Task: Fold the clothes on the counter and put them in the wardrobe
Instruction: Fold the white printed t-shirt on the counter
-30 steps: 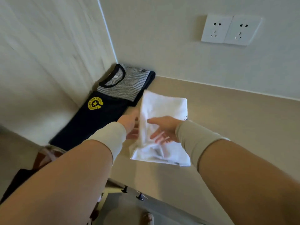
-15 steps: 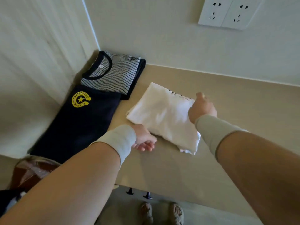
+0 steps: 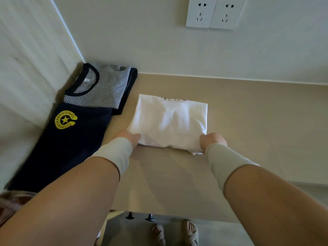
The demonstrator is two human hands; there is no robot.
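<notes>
The left hand (image 3: 130,137) grips the near left corner of the folded white shirt (image 3: 169,122), with its fingers curled under the cloth. The right hand (image 3: 212,140) grips the near right corner of the same shirt in the same way, fingers curled around the edge. Both wrists wear a pale sleeve cuff, and both forearms reach forward from the near edge of the counter.

The counter (image 3: 257,121) is beige and meets the wall along its far edge. At its left edge it meets a pale side panel.

The navy garment (image 3: 71,148) is the largest cloth. It lies folded along the left edge of the counter, from the near left corner toward the far left corner, and it has a round yellow star logo (image 3: 65,120) near its far end.

The white shirt lies flat in the middle of the counter, just beside the navy garment on the right, and a little black print shows at its far edge. Its near edge is in the 2 hands.

The striped shirt (image 3: 101,87) lies folded in the far left corner of the counter, touching the far end of the navy garment. It has a dark round collar, and it rests on a dark layer that shows along its right side.

On the wall above the far edge there are 2 white sockets (image 3: 213,13) side by side.

Below the near edge of the counter, 2 feet in sandals (image 3: 174,234) stand on the floor.
</notes>
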